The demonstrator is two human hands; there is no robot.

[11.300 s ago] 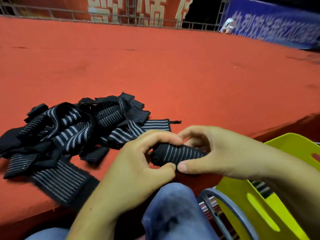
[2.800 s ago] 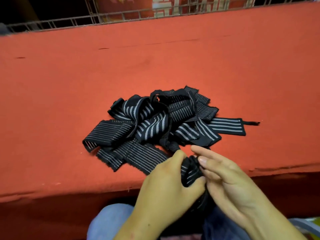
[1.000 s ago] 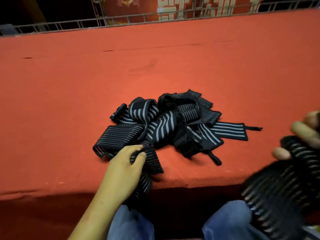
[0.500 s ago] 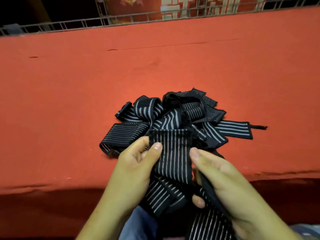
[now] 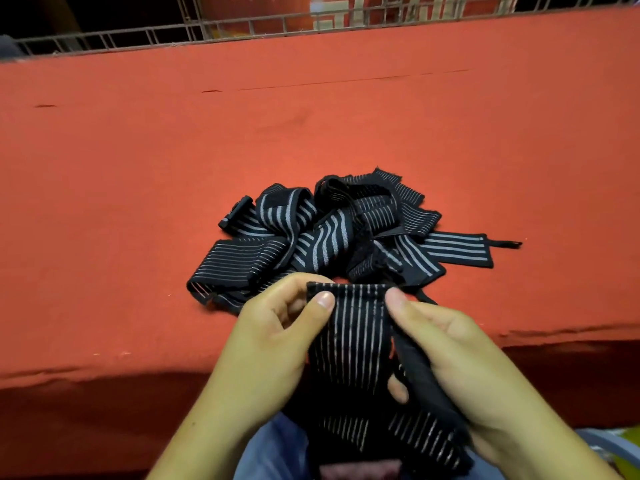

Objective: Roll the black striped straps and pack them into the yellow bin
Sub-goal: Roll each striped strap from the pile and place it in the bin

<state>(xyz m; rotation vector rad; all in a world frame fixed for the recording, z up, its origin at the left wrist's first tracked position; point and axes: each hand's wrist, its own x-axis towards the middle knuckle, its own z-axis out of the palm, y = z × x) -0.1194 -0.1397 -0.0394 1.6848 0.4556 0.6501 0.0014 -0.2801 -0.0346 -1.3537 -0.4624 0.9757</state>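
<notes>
While one strap [image 5: 349, 341] is being held up flat between both hands, just over the near edge of the table [image 5: 138, 168], the rolling step is being prepared rather than carried out. The strap's upper end is being pinched at its left corner by the thumb and fingers of the left hand [image 5: 273, 344]. Its right corner is being pinched by the thumb of the right hand [image 5: 460, 358], whose other fingers are being curled round the strap's edge lower down. The rest of the strap is being let hang toward the lap, where it is folding over on itself. No turn of a roll is being shown at the upper end yet.

The other straps are lying in a loose, tangled pile [image 5: 329, 237] by the middle of the table's near edge, just beyond the hands. One flat end is reaching out toward the right edge. Of the bin [image 5: 628, 459], only a yellow sliver is being shown, off the table at the lower right; its contents cannot be told.

The task is being judged unfinished, since many straps are waiting unrolled. The next move is being judged to call for the upper end to be turned over tightly by both thumbs. The stripes should be kept square, and tension kept on the hanging length, so that the roll is not skewing.
</notes>
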